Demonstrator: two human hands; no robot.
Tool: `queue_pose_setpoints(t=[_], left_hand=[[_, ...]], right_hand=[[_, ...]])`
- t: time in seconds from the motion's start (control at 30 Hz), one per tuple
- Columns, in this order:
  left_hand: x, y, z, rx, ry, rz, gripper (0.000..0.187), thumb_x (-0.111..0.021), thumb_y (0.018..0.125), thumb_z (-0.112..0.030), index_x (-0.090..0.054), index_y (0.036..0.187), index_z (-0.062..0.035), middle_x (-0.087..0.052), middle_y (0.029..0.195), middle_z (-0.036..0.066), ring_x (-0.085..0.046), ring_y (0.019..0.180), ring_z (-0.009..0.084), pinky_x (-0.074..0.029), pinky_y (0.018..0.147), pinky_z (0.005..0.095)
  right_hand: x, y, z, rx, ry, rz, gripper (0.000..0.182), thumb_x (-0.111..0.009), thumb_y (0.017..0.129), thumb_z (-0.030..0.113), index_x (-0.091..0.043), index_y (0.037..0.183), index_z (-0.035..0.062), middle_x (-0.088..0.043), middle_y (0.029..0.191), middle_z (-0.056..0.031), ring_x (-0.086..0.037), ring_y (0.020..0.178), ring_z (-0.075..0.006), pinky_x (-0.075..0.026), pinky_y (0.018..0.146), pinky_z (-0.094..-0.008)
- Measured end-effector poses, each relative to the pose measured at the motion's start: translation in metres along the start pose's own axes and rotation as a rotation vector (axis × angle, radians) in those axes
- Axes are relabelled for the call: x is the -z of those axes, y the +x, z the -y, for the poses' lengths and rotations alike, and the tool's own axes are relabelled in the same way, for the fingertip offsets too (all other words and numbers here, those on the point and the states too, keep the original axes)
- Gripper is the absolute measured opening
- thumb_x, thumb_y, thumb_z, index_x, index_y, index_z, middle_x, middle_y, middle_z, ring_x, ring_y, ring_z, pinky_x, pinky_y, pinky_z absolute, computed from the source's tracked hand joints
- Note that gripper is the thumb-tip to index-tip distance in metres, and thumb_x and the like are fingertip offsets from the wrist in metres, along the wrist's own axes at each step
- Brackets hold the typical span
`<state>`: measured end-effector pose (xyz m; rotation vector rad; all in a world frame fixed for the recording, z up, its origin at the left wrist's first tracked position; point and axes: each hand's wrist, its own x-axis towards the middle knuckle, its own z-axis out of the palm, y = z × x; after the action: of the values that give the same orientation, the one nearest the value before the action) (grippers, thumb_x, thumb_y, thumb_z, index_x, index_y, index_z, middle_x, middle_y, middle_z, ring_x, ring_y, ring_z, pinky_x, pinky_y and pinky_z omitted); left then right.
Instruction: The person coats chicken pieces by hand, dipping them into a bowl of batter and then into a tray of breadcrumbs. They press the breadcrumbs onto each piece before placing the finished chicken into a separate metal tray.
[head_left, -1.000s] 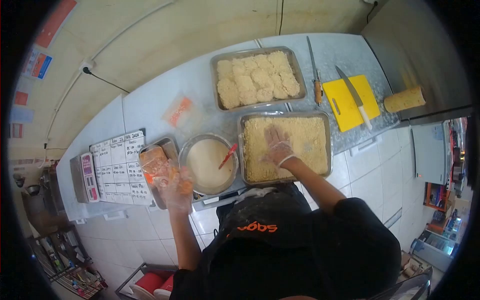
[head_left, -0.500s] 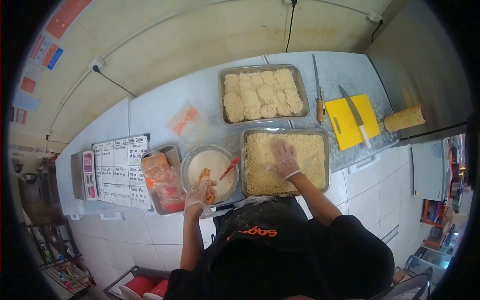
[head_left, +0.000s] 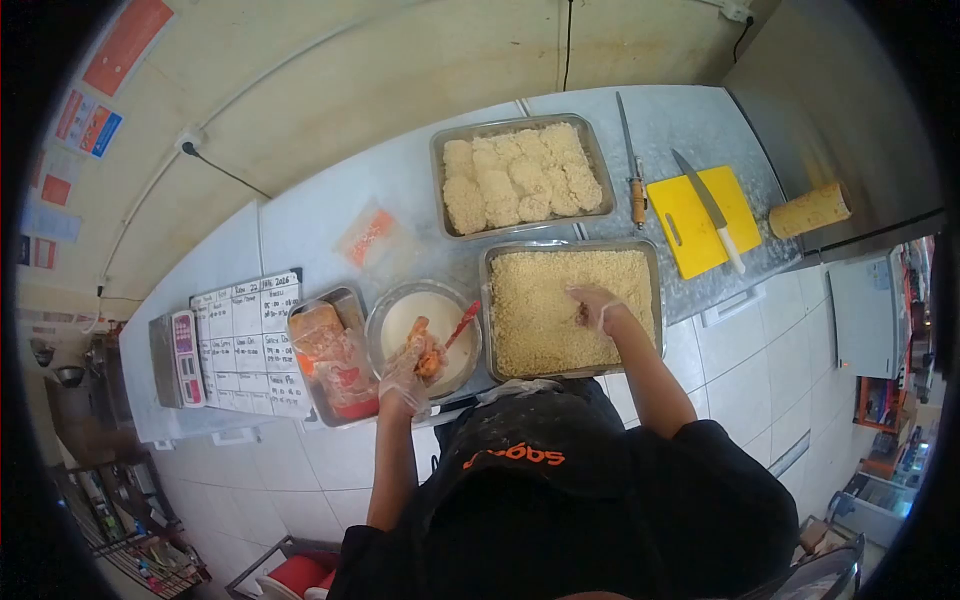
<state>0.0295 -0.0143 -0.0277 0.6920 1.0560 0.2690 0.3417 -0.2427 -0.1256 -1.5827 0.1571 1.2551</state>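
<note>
My left hand, in a clear plastic glove, is closed around a piece of orange marinated meat. It holds the meat over the near left part of a metal bowl of white batter. A red-handled utensil leans at the bowl's right side. My right hand, also gloved, is open over the right half of a metal tray of pale crumbs. It is turned on its side, fingers pointing left and apart, close to the crumbs.
Behind stands a tray of crumb-coated pieces. At right are a sharpening steel, a knife on a yellow cutting board, and a patterned roll. Left are a metal pan, a whiteboard and a scale.
My right hand has gone from lying flat on the crumbs to being turned sideways, a little further right. The left hand still holds the meat, slightly raised over the bowl.
</note>
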Motion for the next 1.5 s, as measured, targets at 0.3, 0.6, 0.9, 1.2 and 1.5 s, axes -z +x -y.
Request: queue_pose_setpoints(t=[0.3, 0.6, 0.9, 1.2, 1.5], left_hand=[[0.009, 0.000, 0.007, -0.194, 0.421, -0.057, 0.040, -0.066, 0.091, -0.030, -0.057, 0.120, -0.0046, -0.064, 0.102, 0.007, -0.061, 0.089, 0.0147, -0.052, 0.067, 0.0284], [0.038, -0.024, -0.020, -0.257, 0.647, 0.080, 0.041, -0.070, 0.084, -0.018, -0.058, 0.120, -0.0021, -0.064, 0.108, 0.011, -0.062, 0.100, 0.0188, -0.049, 0.084, 0.0301], [0.064, -0.025, -0.014, -0.744, 1.754, -0.072, 0.026, -0.053, 0.089, -0.016, -0.064, 0.113, -0.0112, -0.061, 0.109, 0.010, -0.057, 0.105, 0.0263, -0.044, 0.090, 0.0372], [0.012, -0.060, -0.060, -0.480, 1.091, -0.287, 0.034, -0.076, 0.076, -0.029, -0.067, 0.098, -0.0041, -0.070, 0.086, 0.012, -0.066, 0.079, 0.0250, -0.050, 0.072, 0.0370], [0.001, -0.044, -0.081, -0.484, 1.370, -0.395, 0.040, -0.079, 0.073, -0.036, -0.068, 0.097, -0.0063, -0.069, 0.084, 0.011, -0.066, 0.078, 0.0226, -0.050, 0.071, 0.0375]], right_hand=[[-0.041, -0.035, 0.021, 0.545, -0.987, -0.351, 0.048, -0.077, 0.068, 0.029, -0.064, 0.105, 0.0014, -0.065, 0.098, -0.0264, -0.064, 0.093, -0.0383, -0.049, 0.081, -0.0425], [0.002, -0.110, 0.084, 0.641, -1.427, -0.151, 0.029, -0.071, 0.069, 0.014, -0.067, 0.097, 0.0060, -0.066, 0.095, -0.0208, -0.064, 0.091, -0.0370, -0.051, 0.081, -0.0412], [0.011, -0.096, 0.154, 0.662, -1.469, 0.039, 0.037, -0.076, 0.070, 0.020, -0.070, 0.105, 0.0097, -0.067, 0.104, -0.0174, -0.062, 0.102, -0.0319, -0.048, 0.091, -0.0369], [-0.009, 0.020, 0.277, 0.682, -1.594, 0.216, 0.041, -0.075, 0.069, 0.016, -0.069, 0.109, 0.0082, -0.068, 0.103, -0.0171, -0.065, 0.096, -0.0297, -0.050, 0.086, -0.0368], [-0.055, 0.121, 0.253, 0.782, -1.765, -0.018, 0.038, -0.068, 0.077, 0.013, -0.063, 0.113, 0.0017, -0.065, 0.108, -0.0233, -0.063, 0.100, -0.0364, -0.049, 0.087, -0.0404]])
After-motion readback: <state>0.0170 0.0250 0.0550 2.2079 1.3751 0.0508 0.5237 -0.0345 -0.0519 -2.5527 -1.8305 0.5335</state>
